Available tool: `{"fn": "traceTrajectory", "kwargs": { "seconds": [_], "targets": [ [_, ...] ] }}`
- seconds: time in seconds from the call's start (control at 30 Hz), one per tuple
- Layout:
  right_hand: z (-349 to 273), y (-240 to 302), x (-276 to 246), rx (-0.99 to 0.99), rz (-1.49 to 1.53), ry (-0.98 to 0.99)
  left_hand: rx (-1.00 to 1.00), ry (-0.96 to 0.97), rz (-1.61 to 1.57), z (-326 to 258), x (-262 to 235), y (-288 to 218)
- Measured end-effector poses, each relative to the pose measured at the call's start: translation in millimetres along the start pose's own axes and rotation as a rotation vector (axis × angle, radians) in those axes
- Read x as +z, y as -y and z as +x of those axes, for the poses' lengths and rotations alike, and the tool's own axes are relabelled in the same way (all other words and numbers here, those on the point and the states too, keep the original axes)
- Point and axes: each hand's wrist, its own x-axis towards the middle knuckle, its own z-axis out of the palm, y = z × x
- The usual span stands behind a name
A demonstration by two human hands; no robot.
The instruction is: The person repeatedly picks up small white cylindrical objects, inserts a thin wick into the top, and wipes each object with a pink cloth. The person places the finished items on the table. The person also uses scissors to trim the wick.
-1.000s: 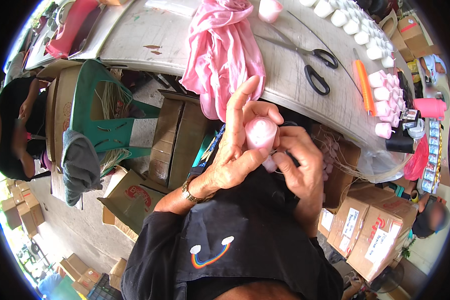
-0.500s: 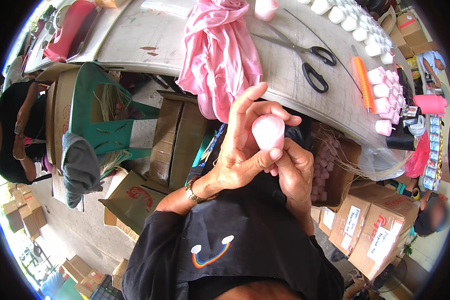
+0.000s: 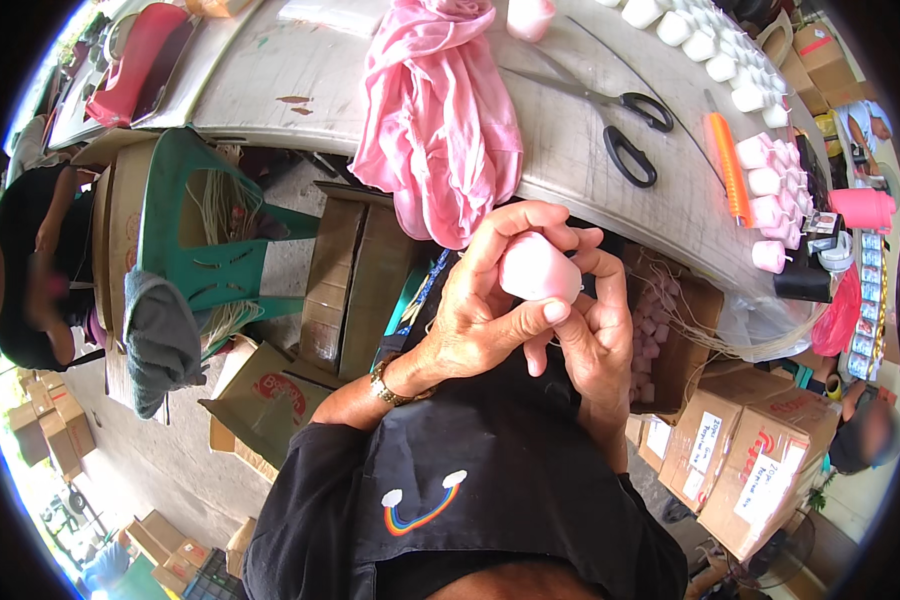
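Observation:
A small pink votive candle [image 3: 538, 268] is held up in front of my chest, tipped on its side. My left hand [image 3: 475, 315] is closed round it, with the thumb along its lower side and the fingers curled over the top. At the candle's right end my right hand [image 3: 598, 330] grips with thumb and bent fingers, near what looks like a short wick. A crumpled pink cloth [image 3: 440, 120] hangs over the table edge just beyond my hands. Black-handled scissors [image 3: 610, 112] lie spread on the table, to the right of the cloth.
The pale table [image 3: 270, 85] spans the far side. It bears another pink candle [image 3: 530, 18], rows of white candles [image 3: 705, 45], pink candles [image 3: 770, 185] and an orange-handled tool [image 3: 730, 170]. An open carton of pink pieces [image 3: 650, 340] stands right, a green chair [image 3: 175, 220] left.
The candle has turned from nearly upright to lying sideways. My left index finger, raised before, has bent down over it, and my right fingers have shifted up to its right end.

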Motion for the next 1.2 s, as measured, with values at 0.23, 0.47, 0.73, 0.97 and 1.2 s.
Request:
{"fn": "traceTrajectory", "kwargs": {
  "seconds": [0.23, 0.47, 0.73, 0.97, 1.2],
  "targets": [
    [-1.8, -2.9, -6.4, -0.085, -0.215, -0.099, -0.081, -0.084, -0.053, -1.5, 0.4, -0.6],
    [1.3, -5.4, -4.8, -0.331, -0.345, -0.286, -0.091, -0.154, -0.121, -0.8, -7.0, 5.7],
    [3.7, -7.1, -4.1, -0.441, -0.583, -0.338, -0.154, -0.210, -0.291, 1.0, -2.8, 10.9],
    [8.5, -4.9, -8.1, -0.585, -0.825, -0.320, -0.152, -0.195, -0.232, 1.3, -0.7, 10.7],
    [6.8, 1.9, -3.7, -0.384, -0.652, -0.280, -0.186, -0.196, -0.153, 2.1, 0.9, 5.3]
  ]
}}
